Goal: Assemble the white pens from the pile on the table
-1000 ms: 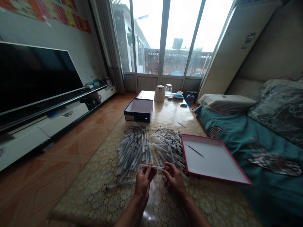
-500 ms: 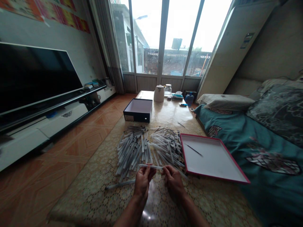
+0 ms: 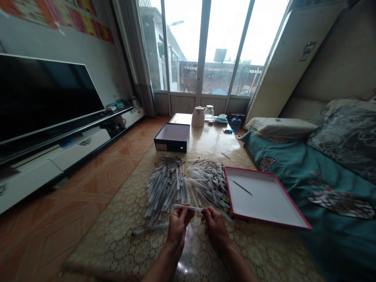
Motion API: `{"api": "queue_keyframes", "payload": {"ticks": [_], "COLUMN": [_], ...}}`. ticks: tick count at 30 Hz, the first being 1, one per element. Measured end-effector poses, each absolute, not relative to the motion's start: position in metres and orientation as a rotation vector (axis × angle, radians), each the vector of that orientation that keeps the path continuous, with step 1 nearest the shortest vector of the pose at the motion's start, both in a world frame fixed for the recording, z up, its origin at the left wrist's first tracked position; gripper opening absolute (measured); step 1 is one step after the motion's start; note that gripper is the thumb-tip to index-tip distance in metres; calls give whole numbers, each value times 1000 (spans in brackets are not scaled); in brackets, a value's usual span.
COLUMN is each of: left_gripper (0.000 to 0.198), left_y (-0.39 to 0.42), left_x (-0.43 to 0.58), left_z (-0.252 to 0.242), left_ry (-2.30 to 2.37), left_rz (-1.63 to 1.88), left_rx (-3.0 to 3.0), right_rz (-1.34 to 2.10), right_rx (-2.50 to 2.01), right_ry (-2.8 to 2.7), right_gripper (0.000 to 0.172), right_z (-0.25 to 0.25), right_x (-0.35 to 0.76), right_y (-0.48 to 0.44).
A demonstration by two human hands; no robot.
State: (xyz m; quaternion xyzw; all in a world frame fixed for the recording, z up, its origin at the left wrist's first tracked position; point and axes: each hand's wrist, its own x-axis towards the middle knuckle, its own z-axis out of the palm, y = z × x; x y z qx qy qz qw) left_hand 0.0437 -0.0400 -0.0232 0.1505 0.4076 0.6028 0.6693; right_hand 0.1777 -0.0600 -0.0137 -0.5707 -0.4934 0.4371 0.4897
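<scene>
Both of my hands hold one thin white pen tube (image 3: 189, 206) level above the low table (image 3: 117, 243). My left hand (image 3: 178, 225) pinches its left part and my right hand (image 3: 215, 226) pinches its right end. Just beyond my fingers lies a heap of several similar white tubes (image 3: 167, 184), with a second heap (image 3: 208, 180) to its right. One loose tube (image 3: 149, 229) lies on the table left of my left hand. A shallow white tray with a pink rim (image 3: 264, 199) lies to the right, with a thin dark refill (image 3: 241, 187) in it.
A dark open box (image 3: 172, 137) stands farther back on the table. A white kettle (image 3: 197, 116), a glass jar (image 3: 209, 112) and small items stand at the far end. A teal bed (image 3: 323, 203) runs along the right, and a TV (image 3: 44, 98) on a stand along the left.
My right hand has slid a little left along the tube, toward my left hand. The heaps and the tray have not moved.
</scene>
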Motion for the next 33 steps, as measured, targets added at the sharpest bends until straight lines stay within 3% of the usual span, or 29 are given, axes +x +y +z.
{"api": "queue_keyframes", "payload": {"ticks": [3,6,9,33], "left_gripper": [20,23,24,18], "left_y": [-39,-39,-39,-39], "left_x": [44,44,43,45], "left_z": [-26,-28,-27,-27], "left_ry": [917,917,915,963], "left_rz": [1360,1364,1362,1389], "left_rx": [334,327,344,324], "right_rz": [1085,1116,1098,1130], "right_rx": [-1333,-1320,-1358,-1223], "right_ry": [-1158,-1122,-1133,-989], "right_gripper": [38,46,39,25], "right_z": [-15,-17,-19,-22], "right_x": [178,179,179,187], "right_y": [-60,-59,-59,-54]}}
